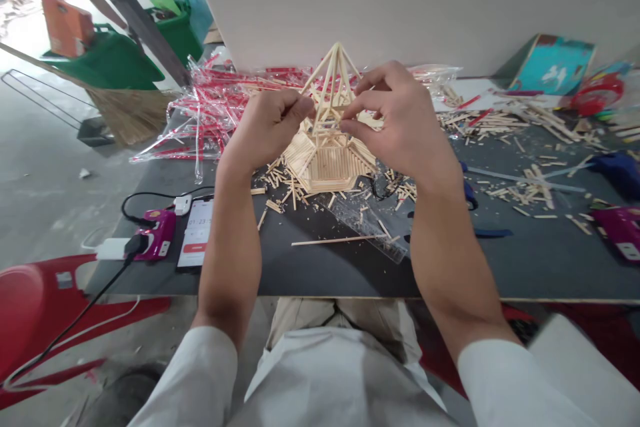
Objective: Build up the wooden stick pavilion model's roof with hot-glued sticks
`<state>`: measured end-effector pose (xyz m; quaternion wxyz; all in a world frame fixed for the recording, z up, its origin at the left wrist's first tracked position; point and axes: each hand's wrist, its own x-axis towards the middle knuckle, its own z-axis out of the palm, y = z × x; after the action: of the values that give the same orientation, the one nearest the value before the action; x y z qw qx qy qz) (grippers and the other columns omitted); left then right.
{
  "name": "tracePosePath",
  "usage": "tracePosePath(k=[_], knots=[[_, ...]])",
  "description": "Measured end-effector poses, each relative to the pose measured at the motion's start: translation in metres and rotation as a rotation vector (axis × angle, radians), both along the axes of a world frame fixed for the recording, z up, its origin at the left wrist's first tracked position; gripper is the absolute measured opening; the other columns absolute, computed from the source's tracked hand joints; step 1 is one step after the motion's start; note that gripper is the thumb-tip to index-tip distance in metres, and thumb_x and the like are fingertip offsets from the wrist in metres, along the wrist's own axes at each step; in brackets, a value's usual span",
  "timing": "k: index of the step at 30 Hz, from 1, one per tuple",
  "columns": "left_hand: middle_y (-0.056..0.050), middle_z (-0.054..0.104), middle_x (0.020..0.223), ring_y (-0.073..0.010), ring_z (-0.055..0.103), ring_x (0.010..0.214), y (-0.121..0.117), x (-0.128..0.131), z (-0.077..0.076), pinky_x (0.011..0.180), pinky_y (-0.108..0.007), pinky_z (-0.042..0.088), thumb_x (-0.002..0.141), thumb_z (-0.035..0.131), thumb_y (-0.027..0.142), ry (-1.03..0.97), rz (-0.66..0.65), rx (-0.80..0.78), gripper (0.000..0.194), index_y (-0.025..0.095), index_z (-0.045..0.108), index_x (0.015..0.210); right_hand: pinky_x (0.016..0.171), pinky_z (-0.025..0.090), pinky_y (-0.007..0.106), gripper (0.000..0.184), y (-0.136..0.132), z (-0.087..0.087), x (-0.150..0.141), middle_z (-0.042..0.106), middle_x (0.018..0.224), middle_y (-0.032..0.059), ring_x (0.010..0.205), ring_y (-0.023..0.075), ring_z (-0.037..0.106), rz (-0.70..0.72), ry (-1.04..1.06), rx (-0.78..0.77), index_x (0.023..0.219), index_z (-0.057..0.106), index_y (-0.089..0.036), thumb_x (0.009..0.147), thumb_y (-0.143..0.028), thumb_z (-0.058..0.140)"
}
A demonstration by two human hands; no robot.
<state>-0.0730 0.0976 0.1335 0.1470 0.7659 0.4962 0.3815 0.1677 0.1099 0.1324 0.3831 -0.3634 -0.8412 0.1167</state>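
A model built of thin wooden sticks [333,170] stands upright on the dark table, with a wide sloped base and slanting poles meeting in a point on top. At its left side my left hand [275,123] is closed, thumb pressed against the curled fingers by a slanting pole; the exact contact is hidden. My right hand [393,117] reaches in from the right with bent fingers, thumb and fingertips close together at the model's middle. Whatever small piece it may pinch there is too small to make out. A loose thin stick [340,240] lies in front of the model.
Stick offcuts [540,180] litter the table [310,277]. Red-and-clear plastic wrappers [215,103] pile up behind left. A phone [196,233] and a purple power strip [159,233] with cables lie left. A blue glue gun [617,170] is at right. A red chair [30,307] stands left.
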Motion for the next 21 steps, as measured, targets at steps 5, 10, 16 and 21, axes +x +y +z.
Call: tracePosePath(k=[5, 10, 16, 21], knots=[[0.003, 0.043, 0.057, -0.0109, 0.036, 0.056, -0.0014, 0.0024, -0.0007, 0.052, -0.03, 0.026, 0.097, 0.067, 0.035, 0.013, -0.015, -0.019, 0.024, 0.019, 0.07, 0.079, 0.103, 0.055, 0.054, 0.012, 0.0022, -0.0008, -0.0001, 0.068, 0.122, 0.0072, 0.117, 0.0324, 0.063, -0.005, -0.001, -0.041, 0.098, 0.08, -0.034, 0.091, -0.044, 0.078], [0.005, 0.045, 0.057, -0.0091, 0.035, 0.055, -0.0027, 0.0054, -0.003, 0.051, -0.028, 0.028, 0.079, 0.087, 0.031, -0.023, -0.018, -0.084, 0.02, 0.018, 0.071, 0.084, 0.097, 0.056, 0.05, 0.008, 0.002, -0.0007, -0.0004, 0.066, 0.126, 0.0068, 0.113, 0.0301, 0.065, -0.009, -0.011, -0.029, 0.096, 0.079, -0.033, 0.093, -0.04, 0.076], [0.004, 0.041, 0.057, -0.0089, 0.032, 0.055, 0.0008, 0.0073, -0.006, 0.05, -0.027, 0.023, 0.086, 0.079, 0.03, -0.072, -0.039, -0.061, 0.015, 0.018, 0.071, 0.08, 0.102, 0.052, 0.052, 0.004, 0.0019, 0.0012, -0.0021, 0.069, 0.117, 0.0077, 0.114, 0.0311, 0.065, -0.001, -0.015, -0.005, 0.094, 0.078, -0.03, 0.093, -0.033, 0.076], [0.005, 0.039, 0.057, -0.0083, 0.03, 0.054, 0.0034, 0.0071, -0.007, 0.049, -0.027, 0.022, 0.083, 0.08, 0.027, -0.125, -0.062, -0.106, 0.013, 0.018, 0.072, 0.078, 0.093, 0.055, 0.048, 0.016, -0.0006, 0.0057, 0.0039, 0.074, 0.11, 0.0063, 0.101, 0.0287, 0.068, 0.046, -0.068, -0.105, 0.105, 0.076, -0.03, 0.09, -0.031, 0.08]])
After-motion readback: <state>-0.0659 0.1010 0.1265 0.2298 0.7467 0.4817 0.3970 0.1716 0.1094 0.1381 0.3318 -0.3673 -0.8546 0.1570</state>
